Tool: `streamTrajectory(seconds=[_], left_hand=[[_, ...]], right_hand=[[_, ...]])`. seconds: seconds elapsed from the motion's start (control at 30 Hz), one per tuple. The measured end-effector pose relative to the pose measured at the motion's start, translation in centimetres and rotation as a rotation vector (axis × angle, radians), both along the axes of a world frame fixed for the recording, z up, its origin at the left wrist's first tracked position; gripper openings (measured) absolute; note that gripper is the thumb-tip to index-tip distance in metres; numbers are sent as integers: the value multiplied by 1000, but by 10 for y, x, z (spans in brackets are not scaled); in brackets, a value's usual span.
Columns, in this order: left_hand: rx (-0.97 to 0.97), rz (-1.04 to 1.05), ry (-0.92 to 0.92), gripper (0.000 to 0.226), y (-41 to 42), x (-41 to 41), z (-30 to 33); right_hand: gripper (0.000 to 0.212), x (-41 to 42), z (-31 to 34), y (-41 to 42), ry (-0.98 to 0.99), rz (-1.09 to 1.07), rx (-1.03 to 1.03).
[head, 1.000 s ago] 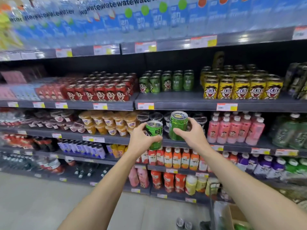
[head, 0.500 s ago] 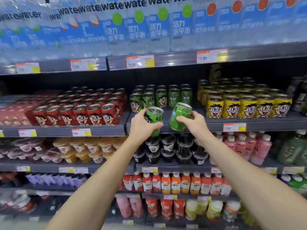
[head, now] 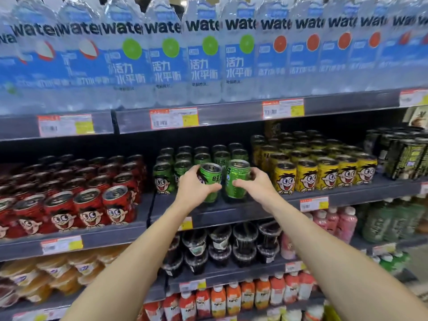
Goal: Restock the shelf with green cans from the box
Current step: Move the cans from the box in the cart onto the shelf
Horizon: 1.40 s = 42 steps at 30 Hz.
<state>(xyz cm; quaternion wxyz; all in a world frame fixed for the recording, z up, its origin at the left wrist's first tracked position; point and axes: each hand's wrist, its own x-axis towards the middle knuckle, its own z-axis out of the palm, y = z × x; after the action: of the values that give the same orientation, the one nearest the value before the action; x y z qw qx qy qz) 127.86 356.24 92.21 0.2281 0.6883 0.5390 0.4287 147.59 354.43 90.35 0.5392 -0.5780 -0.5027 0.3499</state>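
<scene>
My left hand [head: 193, 186] grips one green can [head: 212, 181], and my right hand [head: 254, 185] grips a second green can [head: 237, 179] right beside it. Both cans are upright at the front of the dark shelf [head: 231, 210], their bases at or just above its surface. Behind them stand several rows of green cans [head: 183, 158] with a cartoon face. The box is not in view.
Red cans [head: 92, 205] fill the shelf to the left, yellow cans [head: 324, 172] to the right. Water bottles [head: 203, 61] line the shelf above. Dark jelly cups [head: 231, 246] and juice bottles [head: 234, 300] sit on the lower shelves.
Both hands have risen with their cans from below the shelf edge and moved forward onto the green-can shelf. The camera has tilted up and come closer.
</scene>
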Motion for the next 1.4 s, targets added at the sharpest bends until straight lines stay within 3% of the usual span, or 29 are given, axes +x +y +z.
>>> streamTrajectory(seconds=[0.17, 0.33, 0.53, 0.77, 0.83, 0.9, 0.97, 1.07, 1.4], left_hand=[[-64, 16, -65, 91, 14, -1, -16], [-60, 63, -78, 87, 16, 4, -30], [-92, 84, -133, 82, 13, 10, -37], [-42, 94, -117, 83, -2, 12, -43], [-36, 82, -87, 87, -7, 11, -43], [-4, 103, -77, 75, -10, 10, -46], [12, 159, -120, 63, -12, 10, -50], [13, 208, -158, 66, -13, 10, -55], [-19, 380, -43, 67, 21, 32, -44]], right_hand=[[56, 0, -13, 14, -6, 39, -47], [50, -4, -18, 21, -51, 92, -66], [68, 2, -24, 29, -128, 175, -108], [96, 9, -23, 33, -44, 286, -170], [107, 4, -25, 27, -106, 261, -126], [111, -4, -28, 19, -202, 189, -48], [109, -10, -34, 13, -265, 105, 19], [93, -10, -39, 12, -335, 39, 79], [80, -1, -39, 27, -343, 39, 63]])
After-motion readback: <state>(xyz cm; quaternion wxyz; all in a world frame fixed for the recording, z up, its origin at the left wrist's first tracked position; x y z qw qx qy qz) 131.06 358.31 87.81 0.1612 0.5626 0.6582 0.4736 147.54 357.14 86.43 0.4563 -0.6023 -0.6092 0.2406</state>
